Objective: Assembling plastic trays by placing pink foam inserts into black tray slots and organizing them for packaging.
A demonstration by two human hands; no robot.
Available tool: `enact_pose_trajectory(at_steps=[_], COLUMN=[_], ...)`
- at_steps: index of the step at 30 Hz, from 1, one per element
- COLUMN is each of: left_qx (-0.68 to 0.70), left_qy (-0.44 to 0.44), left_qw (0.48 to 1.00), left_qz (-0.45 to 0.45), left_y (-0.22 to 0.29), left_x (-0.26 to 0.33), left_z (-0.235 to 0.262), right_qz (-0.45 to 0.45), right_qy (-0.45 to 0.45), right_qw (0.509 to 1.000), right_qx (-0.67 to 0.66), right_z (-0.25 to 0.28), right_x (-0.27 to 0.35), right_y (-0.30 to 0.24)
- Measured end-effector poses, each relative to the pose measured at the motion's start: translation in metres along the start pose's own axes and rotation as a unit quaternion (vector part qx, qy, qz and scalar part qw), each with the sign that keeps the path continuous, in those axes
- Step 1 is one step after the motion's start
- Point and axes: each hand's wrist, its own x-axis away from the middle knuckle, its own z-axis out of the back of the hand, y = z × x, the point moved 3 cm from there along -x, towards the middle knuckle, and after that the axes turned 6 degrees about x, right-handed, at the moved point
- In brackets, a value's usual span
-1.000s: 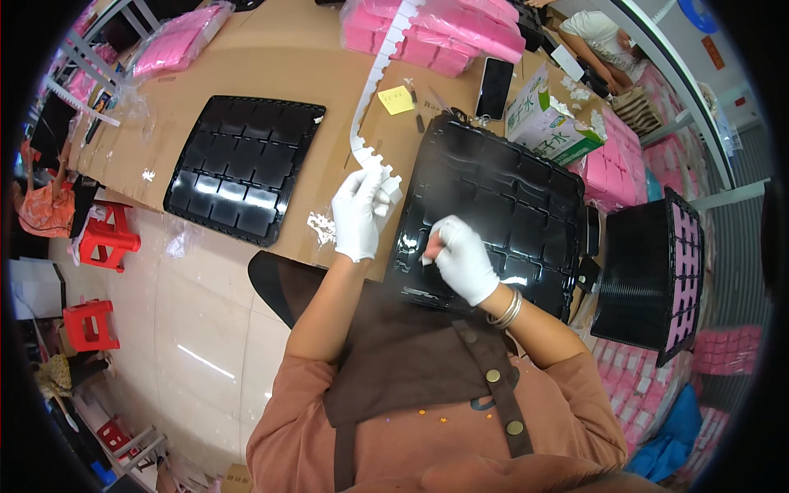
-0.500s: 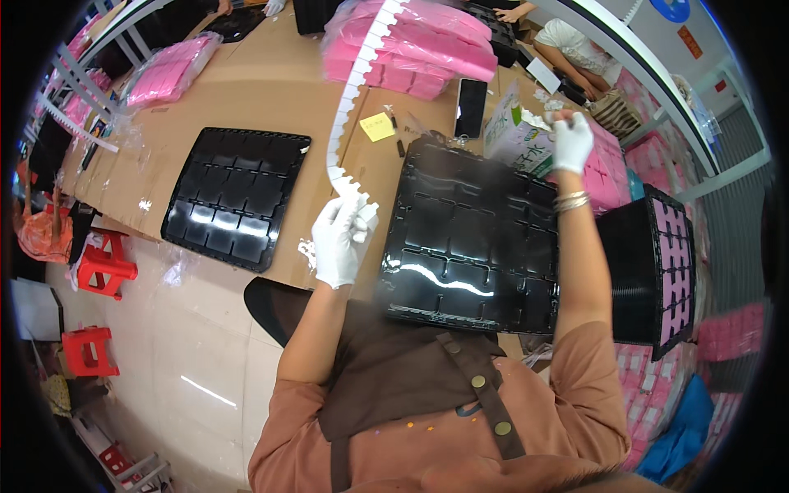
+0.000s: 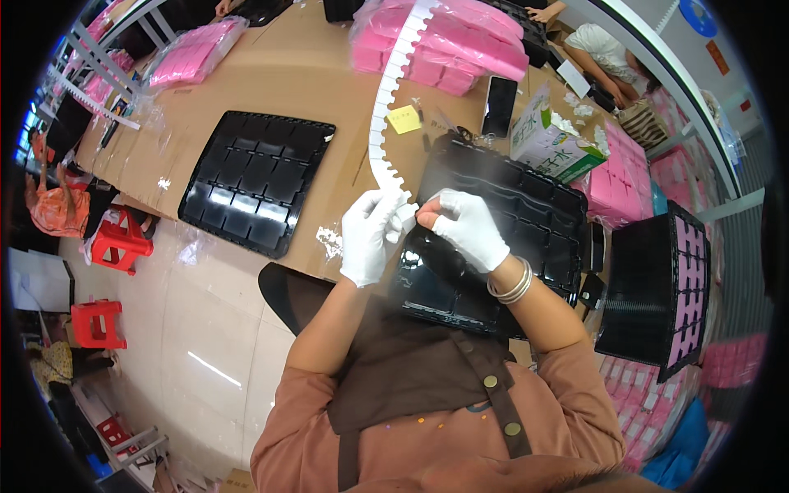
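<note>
The upper end of the white notched strip (image 3: 385,115) runs out of the picture at the top edge, so its full length cannot be seen, and its lower end disappears between the gloved fingers. What the fingertips pinch there is too small to make out beyond a bit of white. The black tray (image 3: 526,222) under the hands is partly covered by both wrists and by the person's brown apron, and its near edge is hidden.

The left hand (image 3: 370,238) is raised above the worktop (image 3: 279,90) edge, palm turned inward, its grip closed on the lower end of the strip, which curves up and away over the brown surface. The right hand (image 3: 467,230) (gloved in white like the other, with silver bangles (image 3: 511,286) at the wrist) meets it from the right, thumb and forefinger pinched shut on the same strip end, the two hands touching. Both forearms come up from the lower edge, elbows bent.

A second black tray (image 3: 255,181) lies well apart to the left, and a yellow note (image 3: 403,120) sits just beside the strip.
</note>
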Motion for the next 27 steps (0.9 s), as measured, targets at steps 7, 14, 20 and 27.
enact_pose_trajectory(at_steps=[7,14,20,27], left_qx=[-0.029,-0.078,0.041,0.03], left_qy=[-0.005,-0.014,0.046,0.085], left_qw=[1.0,0.997,0.998,0.996], left_qz=[-0.006,0.027,0.009,0.001], left_y=[0.001,-0.003,-0.005,0.004], left_x=[0.009,0.013,0.001,0.009], left_z=[-0.003,-0.009,0.011,0.013], right_qz=[-0.01,0.007,-0.074,0.015], right_qy=[-0.015,-0.033,-0.018,-0.032], right_qw=[1.0,0.999,0.982,0.999], right_qx=[-0.013,-0.03,-0.173,0.024], right_z=[-0.005,-0.01,0.0,-0.02], right_x=[0.002,0.013,0.029,0.05], right_y=[0.007,0.026,0.006,0.027])
